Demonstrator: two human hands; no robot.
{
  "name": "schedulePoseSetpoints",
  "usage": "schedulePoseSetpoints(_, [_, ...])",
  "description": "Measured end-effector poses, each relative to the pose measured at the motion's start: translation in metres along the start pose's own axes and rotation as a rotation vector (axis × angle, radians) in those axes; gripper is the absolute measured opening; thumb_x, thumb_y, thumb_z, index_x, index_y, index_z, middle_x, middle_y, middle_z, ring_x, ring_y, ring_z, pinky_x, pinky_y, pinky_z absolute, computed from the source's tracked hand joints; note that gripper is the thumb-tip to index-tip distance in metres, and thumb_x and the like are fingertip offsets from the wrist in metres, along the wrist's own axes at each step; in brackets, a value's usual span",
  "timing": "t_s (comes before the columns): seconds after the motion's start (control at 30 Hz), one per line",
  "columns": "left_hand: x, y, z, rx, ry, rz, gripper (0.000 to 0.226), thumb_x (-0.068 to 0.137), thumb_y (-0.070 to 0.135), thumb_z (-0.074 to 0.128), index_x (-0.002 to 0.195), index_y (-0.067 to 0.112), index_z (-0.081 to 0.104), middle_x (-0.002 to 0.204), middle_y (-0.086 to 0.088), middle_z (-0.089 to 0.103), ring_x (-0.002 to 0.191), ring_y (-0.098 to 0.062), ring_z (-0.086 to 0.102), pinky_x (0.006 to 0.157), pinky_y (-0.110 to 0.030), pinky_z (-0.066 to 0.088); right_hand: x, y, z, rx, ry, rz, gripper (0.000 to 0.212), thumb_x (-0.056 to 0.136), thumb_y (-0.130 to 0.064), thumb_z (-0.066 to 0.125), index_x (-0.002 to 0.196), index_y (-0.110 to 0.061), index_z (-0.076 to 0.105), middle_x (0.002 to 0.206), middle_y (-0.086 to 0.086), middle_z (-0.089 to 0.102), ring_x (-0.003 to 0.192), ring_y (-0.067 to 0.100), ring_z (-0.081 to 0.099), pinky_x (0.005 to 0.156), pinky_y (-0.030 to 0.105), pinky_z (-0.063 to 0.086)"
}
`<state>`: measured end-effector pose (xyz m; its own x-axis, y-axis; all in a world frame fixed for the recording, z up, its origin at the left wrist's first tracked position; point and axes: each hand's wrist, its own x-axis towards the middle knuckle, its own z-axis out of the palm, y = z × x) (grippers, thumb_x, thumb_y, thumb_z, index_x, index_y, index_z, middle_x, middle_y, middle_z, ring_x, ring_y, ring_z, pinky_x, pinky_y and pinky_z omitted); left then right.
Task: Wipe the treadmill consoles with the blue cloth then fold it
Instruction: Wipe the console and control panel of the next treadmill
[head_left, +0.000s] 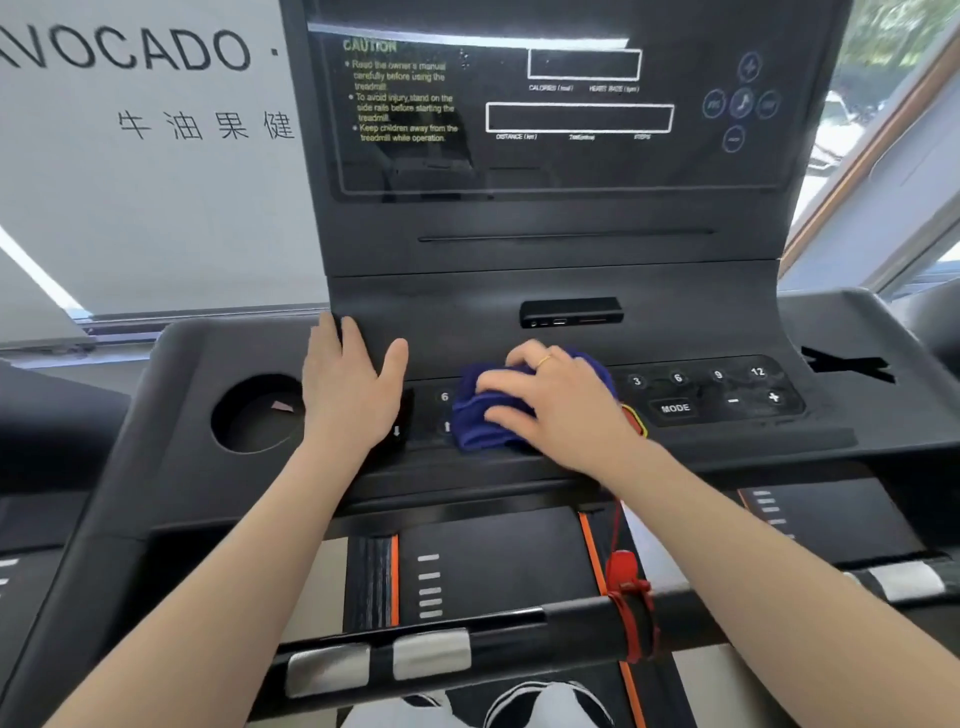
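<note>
A black treadmill console (561, 249) fills the view, with a dark display above and a button panel below. A bunched blue cloth (480, 410) lies on the middle of the button panel. My right hand (556, 400) lies on top of the cloth, fingers curled over it and pressing it onto the panel. My left hand (348, 384) rests flat on the console just left of the cloth, fingers straight and pointing away from me. The cloth hides the buttons under it.
A round cup holder (257, 415) sits in the console at the left. Number, MODE, minus and plus buttons (717, 395) lie right of the cloth. A red safety clip and cord (626, 587) hang over the black handlebar (467, 634) below. Windows stand behind.
</note>
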<state>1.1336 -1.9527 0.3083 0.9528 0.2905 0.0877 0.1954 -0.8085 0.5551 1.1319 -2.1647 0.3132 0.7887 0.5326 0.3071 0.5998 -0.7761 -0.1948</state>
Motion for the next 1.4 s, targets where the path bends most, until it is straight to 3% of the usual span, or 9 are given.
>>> schedulePoseSetpoints(0.17, [-0.015, 0.034, 0.014, 0.030, -0.014, 0.161, 0.064, 0.095, 0.036, 0.045, 0.144, 0.002, 0.024, 0.156, -0.012, 0.014, 0.144, -0.026, 0.006, 0.116, -0.036, 0.006, -0.019, 0.098, -0.023, -0.032, 0.131, 0.346, 0.026, 0.081, -0.039, 0.066, 0.105, -0.028, 0.070, 0.104, 0.010, 0.060, 0.089, 0.037, 0.057, 0.075, 0.042, 0.048])
schedulePoseSetpoints(0.3, [-0.026, 0.065, 0.025, -0.082, -0.136, 0.307, 0.078, 0.088, 0.041, 0.055, 0.147, 0.007, 0.017, 0.157, -0.004, 0.010, 0.144, -0.016, 0.006, 0.115, -0.027, 0.005, -0.033, 0.122, -0.032, -0.114, 0.208, 0.565, 0.026, 0.084, -0.036, 0.064, 0.108, -0.026, 0.067, 0.105, 0.012, 0.058, 0.092, 0.038, 0.055, 0.075, 0.041, 0.042])
schedulePoseSetpoints(0.47, [-0.040, 0.102, 0.039, 0.024, -0.227, 0.475, 0.116, 0.063, 0.062, 0.070, 0.148, 0.009, 0.010, 0.158, -0.005, -0.001, 0.145, -0.018, 0.004, 0.114, -0.026, 0.005, -0.054, 0.081, -0.029, -0.020, 0.127, 0.118, 0.032, 0.079, -0.046, 0.048, 0.094, -0.029, 0.070, 0.090, 0.006, 0.061, 0.071, 0.031, 0.057, 0.064, 0.037, 0.043])
schedulePoseSetpoints(0.6, [-0.045, 0.118, 0.050, 0.235, -0.320, 0.555, 0.138, 0.048, 0.084, 0.057, 0.148, 0.008, 0.001, 0.157, -0.009, -0.006, 0.145, -0.022, -0.001, 0.116, -0.033, 0.002, -0.067, 0.094, -0.040, 0.094, -0.036, -0.091, 0.032, 0.084, -0.046, 0.047, 0.103, -0.030, 0.068, 0.096, 0.004, 0.060, 0.074, 0.024, 0.053, 0.068, 0.034, 0.041])
schedulePoseSetpoints(0.73, [-0.053, 0.128, 0.059, 0.349, -0.278, 0.565, 0.130, 0.054, 0.079, 0.061, 0.148, 0.008, 0.006, 0.157, -0.008, 0.007, 0.144, -0.021, 0.008, 0.117, -0.034, 0.003, -0.059, 0.153, -0.046, -0.038, 0.132, 0.113, 0.037, 0.083, -0.048, 0.046, 0.102, -0.027, 0.070, 0.092, 0.009, 0.062, 0.073, 0.034, 0.060, 0.064, 0.039, 0.049])
schedulePoseSetpoints(0.9, [-0.062, 0.135, 0.064, 0.431, -0.291, 0.491, 0.114, 0.060, 0.078, 0.058, 0.147, 0.014, 0.021, 0.155, -0.001, 0.018, 0.142, -0.016, 0.014, 0.116, -0.033, 0.000, -0.060, 0.180, -0.053, -0.184, 0.182, 0.478, 0.024, 0.086, -0.031, 0.060, 0.107, -0.021, 0.066, 0.102, 0.018, 0.058, 0.087, 0.040, 0.056, 0.068, 0.040, 0.040])
schedulePoseSetpoints(1.0, [-0.065, 0.139, 0.064, 0.478, -0.312, 0.445, 0.112, 0.062, 0.078, 0.056, 0.148, 0.015, 0.018, 0.156, -0.001, 0.013, 0.143, -0.016, 0.011, 0.116, -0.034, 0.001, -0.071, 0.149, -0.049, -0.181, 0.186, 0.256, 0.024, 0.081, -0.037, 0.054, 0.097, -0.025, 0.067, 0.092, 0.012, 0.060, 0.075, 0.034, 0.056, 0.062, 0.035, 0.039])
schedulePoseSetpoints(1.2, [-0.079, 0.155, 0.072, 0.465, -0.309, 0.323, 0.124, 0.058, 0.080, 0.058, 0.149, 0.012, 0.009, 0.158, -0.003, 0.005, 0.145, -0.019, 0.005, 0.116, -0.033, 0.009, -0.096, 0.135, -0.053, 0.008, -0.024, -0.201, 0.034, 0.088, -0.043, 0.041, 0.110, -0.030, 0.064, 0.103, 0.004, 0.061, 0.080, 0.023, 0.056, 0.067, 0.036, 0.045])
schedulePoseSetpoints(1.4, [-0.084, 0.157, 0.074, 0.436, -0.308, 0.253, 0.126, 0.057, 0.081, 0.056, 0.149, 0.013, 0.005, 0.158, 0.001, 0.000, 0.145, -0.017, 0.001, 0.117, -0.032, 0.005, -0.068, 0.216, -0.065, -0.087, 0.138, 0.254, 0.028, 0.087, -0.036, 0.057, 0.112, -0.027, 0.067, 0.112, 0.014, 0.058, 0.089, 0.039, 0.056, 0.074, 0.044, 0.045])
